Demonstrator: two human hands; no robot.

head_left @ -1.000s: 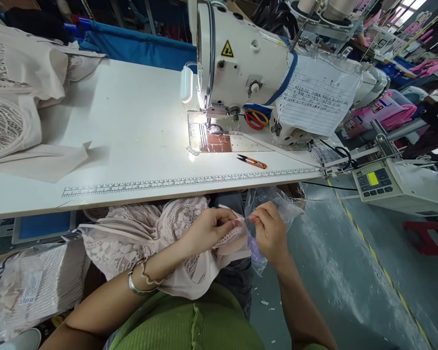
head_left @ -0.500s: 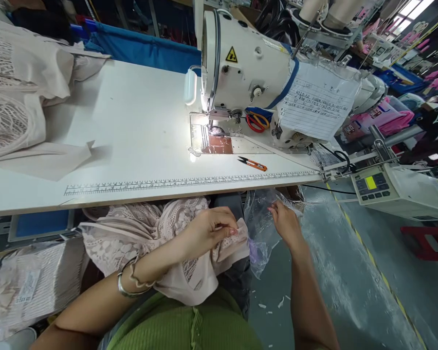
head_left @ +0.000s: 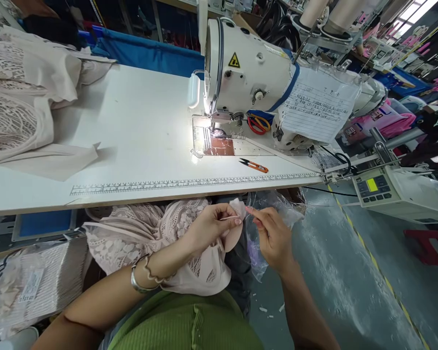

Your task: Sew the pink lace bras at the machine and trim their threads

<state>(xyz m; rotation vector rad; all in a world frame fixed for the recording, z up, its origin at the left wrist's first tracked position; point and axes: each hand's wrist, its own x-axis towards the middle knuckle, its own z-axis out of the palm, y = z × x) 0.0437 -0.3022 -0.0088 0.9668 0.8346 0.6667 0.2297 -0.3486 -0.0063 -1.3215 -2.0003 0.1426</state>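
Observation:
A pale pink lace garment [head_left: 146, 233] lies on my lap below the table edge. My left hand [head_left: 208, 226] is closed, pinching the garment's edge [head_left: 237, 210] together with a thin white strip. My right hand [head_left: 270, 236] is closed in a pinch right beside it, fingertips meeting the left hand's at that edge; what it pinches is too small to name. A clear plastic bag [head_left: 277, 204] hangs just behind my right hand.
A white sewing machine [head_left: 248, 73] stands on the white table [head_left: 138, 126], with orange thread snips [head_left: 254, 166] near the front edge. Folded pink lace garments [head_left: 18, 102] lie at the table's left. A control box [head_left: 383, 187] sticks out on the right above grey floor.
My right hand reached out to the plastic bag and has come back to the left hand. The garment's edge has been lifted slightly higher.

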